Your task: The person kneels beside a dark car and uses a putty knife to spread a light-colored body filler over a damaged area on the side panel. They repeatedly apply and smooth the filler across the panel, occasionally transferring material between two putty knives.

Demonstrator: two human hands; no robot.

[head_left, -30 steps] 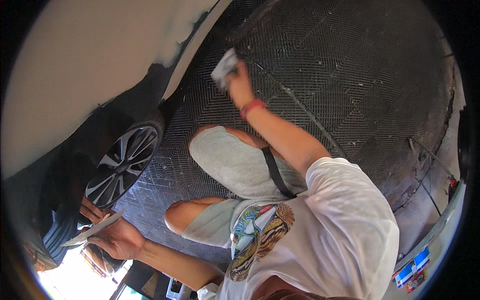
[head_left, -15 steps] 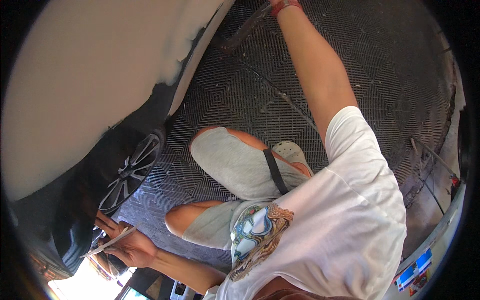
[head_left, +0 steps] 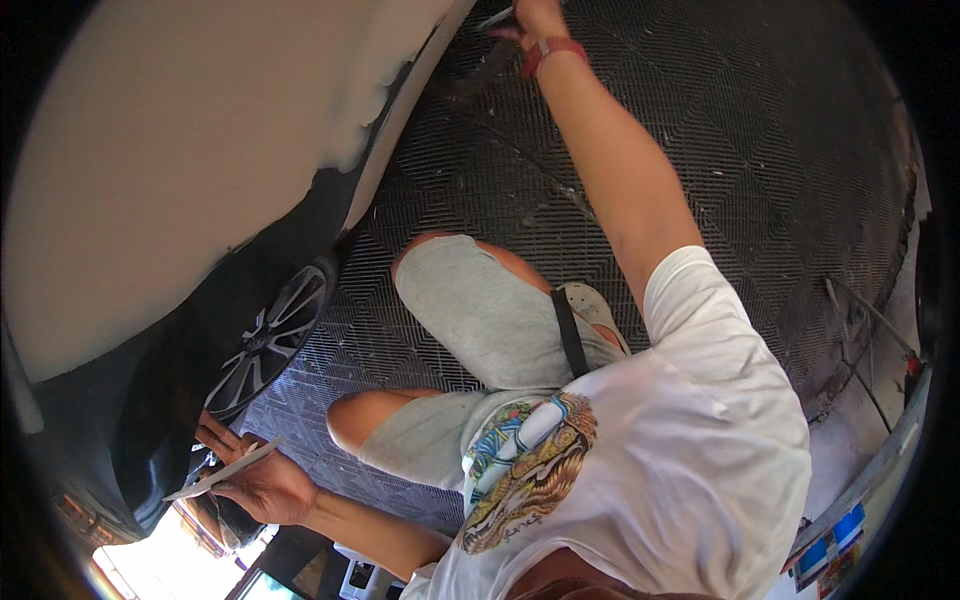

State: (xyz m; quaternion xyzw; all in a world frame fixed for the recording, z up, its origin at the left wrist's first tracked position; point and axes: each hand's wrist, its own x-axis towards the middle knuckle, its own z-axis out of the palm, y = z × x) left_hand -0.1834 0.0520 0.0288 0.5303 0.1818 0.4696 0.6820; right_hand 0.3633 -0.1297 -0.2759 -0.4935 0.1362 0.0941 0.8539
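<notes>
My left hand (head_left: pixel 270 487), at the lower left near the car's wheel, is palm up and grips a thin, pale flat plate (head_left: pixel 222 472) seen almost edge-on. Its exact kind does not show. Reaching to the top edge, my right hand (head_left: pixel 537 22) has a red band (head_left: pixel 552 52) at the wrist. Its fingers close on a thin, light-grey flat tool (head_left: pixel 496 18), partly cut off by the frame. Left of that hand stretches the car's side panel (head_left: pixel 200 150), coated in matte beige with ragged edges over black paint.
A spoked wheel (head_left: pixel 265 345) sits under the black bodywork. Dark ribbed matting (head_left: pixel 780 190) covers the floor around my bent knees (head_left: pixel 440 270). Thin metal rods (head_left: pixel 868 330) stand at the right, and blue-and-white packaging (head_left: pixel 835 545) lies at the lower right.
My right hand has come down and slightly left into view, showing the grey tool in it. My left hand and its pale plate have barely shifted.
</notes>
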